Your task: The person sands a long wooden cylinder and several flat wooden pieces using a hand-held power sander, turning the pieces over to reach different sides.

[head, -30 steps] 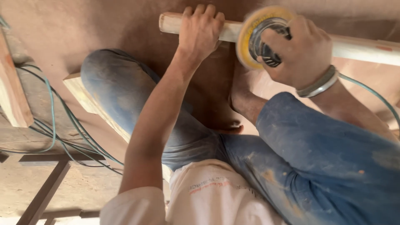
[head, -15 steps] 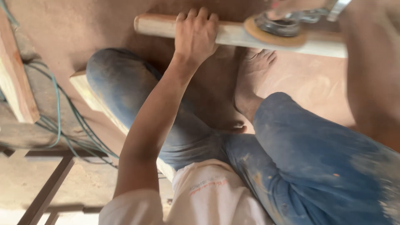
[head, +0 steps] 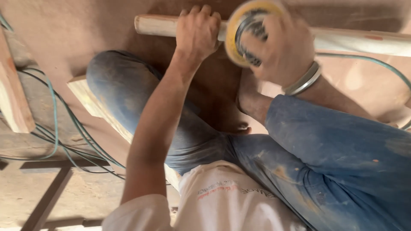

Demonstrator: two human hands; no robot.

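Reddish-brown board flooring, dusty and smooth, is spreading under a person who is sitting on it in dust-stained blue jeans and a white shirt, with one bare foot planted just below a pale round wooden pole. That pole is lying across the top of the view, and everything else can be placed from it.

On the pole near its rounded end, the left hand is wrapping its fingers fully over the wood and pressing it down. Just beside it along the pole, the right hand is closing around the body of a disc sander, whose yellow-rimmed disc is tilting against the pole; a metal bangle is sitting on that wrist. A greenish cable is trailing away below the pole.

Well below the pole's end, a light wooden plank is poking out from under the bent knee. Farther off, blue-green cables are looping over a rougher, greyer patch of ground beside another piece of timber and dark metal bars.

Motion blur is smearing the sander and the right hand, so the tool's body is hard to make out. The pole's far end is running out of frame, and the right fingers are hiding most of the sander's housing.
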